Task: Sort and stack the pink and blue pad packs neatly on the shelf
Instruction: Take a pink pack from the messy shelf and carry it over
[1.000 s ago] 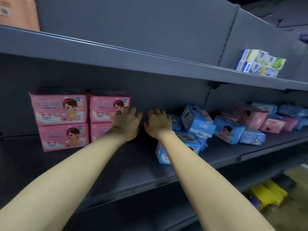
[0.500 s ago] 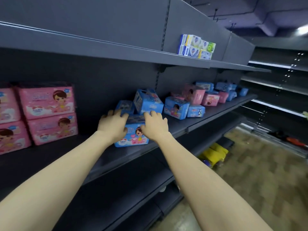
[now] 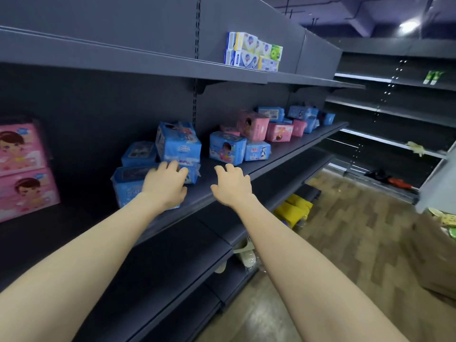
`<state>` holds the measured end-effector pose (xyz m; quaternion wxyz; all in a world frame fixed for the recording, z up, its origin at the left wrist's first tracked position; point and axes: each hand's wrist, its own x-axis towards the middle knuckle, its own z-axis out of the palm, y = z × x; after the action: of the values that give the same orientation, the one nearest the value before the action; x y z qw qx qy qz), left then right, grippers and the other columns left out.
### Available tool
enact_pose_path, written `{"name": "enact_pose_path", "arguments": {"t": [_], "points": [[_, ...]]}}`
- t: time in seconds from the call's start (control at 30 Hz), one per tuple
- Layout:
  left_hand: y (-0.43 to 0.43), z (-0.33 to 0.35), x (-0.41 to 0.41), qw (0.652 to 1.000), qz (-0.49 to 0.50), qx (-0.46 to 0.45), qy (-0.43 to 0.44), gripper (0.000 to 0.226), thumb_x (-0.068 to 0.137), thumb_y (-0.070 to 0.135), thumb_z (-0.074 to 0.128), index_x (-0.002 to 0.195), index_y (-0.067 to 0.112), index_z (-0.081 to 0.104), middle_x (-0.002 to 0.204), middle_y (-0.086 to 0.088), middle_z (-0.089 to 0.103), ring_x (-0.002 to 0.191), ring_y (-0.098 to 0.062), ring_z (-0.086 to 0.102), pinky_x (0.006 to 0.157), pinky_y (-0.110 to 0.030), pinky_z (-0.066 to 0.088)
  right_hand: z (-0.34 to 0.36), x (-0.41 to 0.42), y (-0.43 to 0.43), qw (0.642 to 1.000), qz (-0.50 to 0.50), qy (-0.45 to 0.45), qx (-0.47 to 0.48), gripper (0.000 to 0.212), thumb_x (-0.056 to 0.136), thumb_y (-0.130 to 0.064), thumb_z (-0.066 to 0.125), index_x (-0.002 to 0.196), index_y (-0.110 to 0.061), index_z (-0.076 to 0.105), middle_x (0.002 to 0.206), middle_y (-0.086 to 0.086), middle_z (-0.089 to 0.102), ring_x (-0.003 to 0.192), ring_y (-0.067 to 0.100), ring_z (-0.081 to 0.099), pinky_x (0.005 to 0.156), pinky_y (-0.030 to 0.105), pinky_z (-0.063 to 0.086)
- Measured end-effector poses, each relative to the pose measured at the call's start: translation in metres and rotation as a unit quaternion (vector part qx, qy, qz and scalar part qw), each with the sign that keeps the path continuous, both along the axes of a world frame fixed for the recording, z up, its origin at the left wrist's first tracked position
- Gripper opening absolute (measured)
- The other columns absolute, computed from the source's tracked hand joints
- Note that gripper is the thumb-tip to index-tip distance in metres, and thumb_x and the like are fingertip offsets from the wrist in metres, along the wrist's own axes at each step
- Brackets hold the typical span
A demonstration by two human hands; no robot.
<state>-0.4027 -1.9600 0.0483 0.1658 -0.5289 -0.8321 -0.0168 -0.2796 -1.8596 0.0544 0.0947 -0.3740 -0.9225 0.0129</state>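
Resting left hand [image 3: 165, 186] on the blue pile [image 3: 177, 146], fingers loosely bent over a front pack, gripping nothing | right hand [image 3: 232, 185] just right of the pile, fingers spread, empty, above the shelf [image 3: 291, 149] | pink stack [image 3: 22, 169] well left of the pile | mixed packs [image 3: 259, 129] right of the pile

both my bare arms reach forward, stretched out side by side. my left hand [image 3: 164, 187] lies palm down, fingers loosely bent and close together. my right hand [image 3: 232, 187] is just beside it, level, palm down, fingers spread and slightly curled, holding nothing
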Motion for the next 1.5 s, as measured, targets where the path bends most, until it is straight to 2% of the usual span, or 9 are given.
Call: {"name": "enact_pose_path", "arguments": {"t": [0.23, 0.67, 0.83, 1.07, 1.5], "points": [[0.06, -0.007, 0.032, 0.999, -0.025, -0.04, -0.016, 0.041, 0.094, 0.032, 0.045, 0.131, 0.015, 0.04, 0.13, -0.009, 0.041, 0.122, -0.03, 0.039, 0.09, -0.04, 0.039, -0.007, 0.038, 0.052, 0.999, -0.031, -0.001, -0.005, 0.043, 0.096, -0.029, 0.045, 0.135, -0.014, 0.035, 0.133, 0.011, 0.039, 0.122, 0.032, 0.037, 0.095, 0.044, 0.034], [0.169, -0.016, 0.071, 0.997, -0.037, -0.065, -0.026, 0.037, 0.093, 0.03, 0.046, 0.126, 0.014, 0.039, 0.125, -0.009, 0.04, 0.113, -0.029, 0.041, 0.08, -0.034, 0.038, -0.017, 0.084, 0.153, 0.998, -0.051, -0.004, -0.022, 0.045, 0.095, -0.029, 0.046, 0.136, -0.015, 0.034, 0.138, 0.011, 0.036, 0.125, 0.032, 0.035, 0.096, 0.045, 0.034], [0.207, -0.018, 0.081, 0.997, -0.033, -0.062, -0.041, 0.043, 0.093, 0.032, 0.047, 0.131, 0.015, 0.036, 0.128, -0.009, 0.039, 0.117, -0.029, 0.04, 0.085, -0.036, 0.04, -0.023, 0.095, 0.19, 0.998, -0.058, -0.007, -0.024, 0.049, 0.095, -0.03, 0.046, 0.14, -0.015, 0.031, 0.139, 0.012, 0.036, 0.126, 0.032, 0.035, 0.098, 0.045, 0.033], [0.245, -0.022, 0.093, 0.996, -0.035, -0.06, -0.061, 0.044, 0.092, 0.031, 0.047, 0.132, 0.014, 0.035, 0.129, -0.009, 0.04, 0.117, -0.029, 0.04, 0.083, -0.035, 0.04, -0.032, 0.108, 0.227, 0.997, -0.07, -0.004, -0.038, 0.05, 0.095, -0.029, 0.047, 0.14, -0.015, 0.031, 0.139, 0.012, 0.036, 0.127, 0.033, 0.035, 0.099, 0.046, 0.034], [0.312, -0.009, 0.075, 0.995, -0.054, -0.057, -0.065, 0.038, 0.092, 0.031, 0.048, 0.124, 0.013, 0.04, 0.126, -0.01, 0.042, 0.117, -0.03, 0.041, 0.085, -0.037, 0.04, -0.039, 0.108, 0.292, 0.995, -0.089, -0.003, -0.055, 0.053, 0.095, -0.029, 0.046, 0.143, -0.016, 0.029, 0.142, 0.011, 0.034, 0.128, 0.033, 0.034, 0.101, 0.046, 0.035]]}}
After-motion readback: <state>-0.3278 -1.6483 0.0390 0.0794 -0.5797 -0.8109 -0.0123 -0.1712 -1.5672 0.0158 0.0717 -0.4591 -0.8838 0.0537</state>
